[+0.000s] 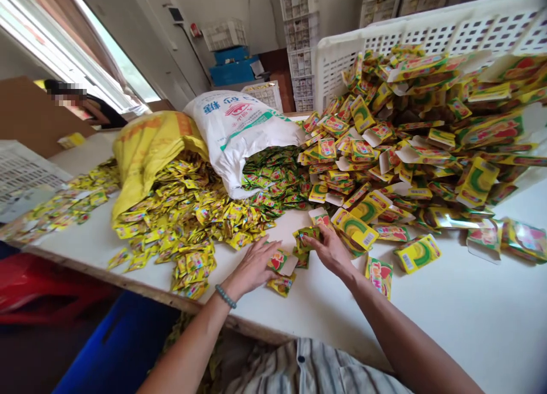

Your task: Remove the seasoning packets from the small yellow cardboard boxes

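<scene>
My left hand (pixel 253 268) has a beaded bracelet at the wrist and rests over a small open carton (pixel 280 260), its fingers around the carton's side. Under that carton a yellow packet (pixel 282 284) lies on the white table (pixel 265 314). To the right, my right hand (pixel 331 250) pinches a green and yellow packet (pixel 307 236) between thumb and fingers. Beyond the hands, yellow packets (pixel 192 200) spill from a yellow sack (pixel 156 146), and green packets (pixel 273 174) from a white sack (pixel 243 126).
Many cartons (pixel 363 154) pour from a tipped white basket (pixel 337 57) at the right. Several loose cartons (pixel 419 254) lie near my right forearm. A red stool (pixel 38 285) and a blue bin (pixel 119 342) stand below the table's left edge. Another person (pixel 102 112) is at the far left.
</scene>
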Demonstrator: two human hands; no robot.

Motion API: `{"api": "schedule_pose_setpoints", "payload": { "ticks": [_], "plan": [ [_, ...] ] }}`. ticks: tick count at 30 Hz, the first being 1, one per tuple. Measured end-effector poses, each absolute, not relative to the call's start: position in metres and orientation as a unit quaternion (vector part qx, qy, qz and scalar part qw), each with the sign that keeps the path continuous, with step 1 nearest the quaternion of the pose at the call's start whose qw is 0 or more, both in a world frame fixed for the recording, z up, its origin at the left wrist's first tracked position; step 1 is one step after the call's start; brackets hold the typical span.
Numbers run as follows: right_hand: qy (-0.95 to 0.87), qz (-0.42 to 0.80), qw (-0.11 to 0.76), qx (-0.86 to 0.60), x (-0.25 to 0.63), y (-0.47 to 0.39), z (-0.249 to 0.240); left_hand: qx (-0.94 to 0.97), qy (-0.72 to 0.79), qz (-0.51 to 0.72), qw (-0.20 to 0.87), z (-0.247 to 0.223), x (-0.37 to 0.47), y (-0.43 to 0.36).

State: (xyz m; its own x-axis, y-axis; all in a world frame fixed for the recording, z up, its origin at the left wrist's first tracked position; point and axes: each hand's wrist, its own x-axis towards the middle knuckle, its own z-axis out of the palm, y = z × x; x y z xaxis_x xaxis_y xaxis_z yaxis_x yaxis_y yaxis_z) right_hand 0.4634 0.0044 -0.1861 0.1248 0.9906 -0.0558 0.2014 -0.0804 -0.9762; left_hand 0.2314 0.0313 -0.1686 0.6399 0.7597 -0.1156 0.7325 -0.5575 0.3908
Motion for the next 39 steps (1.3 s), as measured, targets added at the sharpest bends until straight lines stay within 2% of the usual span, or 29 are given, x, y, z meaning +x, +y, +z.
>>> {"api": "schedule_pose_setpoints", "payload": {
  "ticks": [3, 6, 11, 14, 16, 21, 27, 30, 32, 35, 39],
  "plan": [
    [-0.527, 0.414, 0.431, -0.604, 0.463, 0.003, -0.185, 0.89, 0.419, 0.006, 0.178, -0.166, 0.235, 0.038],
    [-0.522, 0.423, 0.436, -0.599, 0.464, 0.003, -0.183, 0.882, 0.449, 0.042, 0.138, -0.17, 0.231, 0.038],
    [-0.384, 0.573, 0.534, -0.489, 0.451, 0.002, -0.181, 0.839, 0.508, 0.155, 0.117, -0.178, 0.231, 0.021],
    [-0.355, 0.587, 0.567, -0.456, 0.441, 0.002, -0.186, 0.824, 0.515, 0.211, 0.103, -0.178, 0.243, 0.008],
    [-0.394, 0.566, 0.539, -0.484, 0.441, 0.002, -0.19, 0.817, 0.519, 0.234, 0.092, -0.177, 0.25, 0.0],
    [-0.52, 0.517, 0.406, -0.544, 0.458, 0.002, -0.19, 0.819, 0.516, 0.236, 0.086, -0.176, 0.255, -0.01],
    [-0.509, 0.508, 0.408, -0.563, 0.464, 0.003, -0.187, 0.829, 0.505, 0.24, 0.031, -0.166, 0.252, -0.009],
    [-0.537, 0.475, 0.369, -0.592, 0.464, 0.002, -0.181, 0.853, 0.473, 0.219, 0.02, -0.165, 0.253, -0.011],
    [-0.569, 0.452, 0.349, -0.592, 0.464, 0.001, -0.175, 0.867, 0.451, 0.211, 0.033, -0.165, 0.254, -0.012],
    [-0.574, 0.472, 0.391, -0.542, 0.464, 0.0, -0.169, 0.862, 0.443, 0.232, 0.089, -0.163, 0.256, -0.013],
    [-0.509, 0.559, 0.467, -0.458, 0.463, 0.002, -0.171, 0.794, 0.482, 0.272, 0.252, -0.156, 0.254, -0.01]
  ]
}}
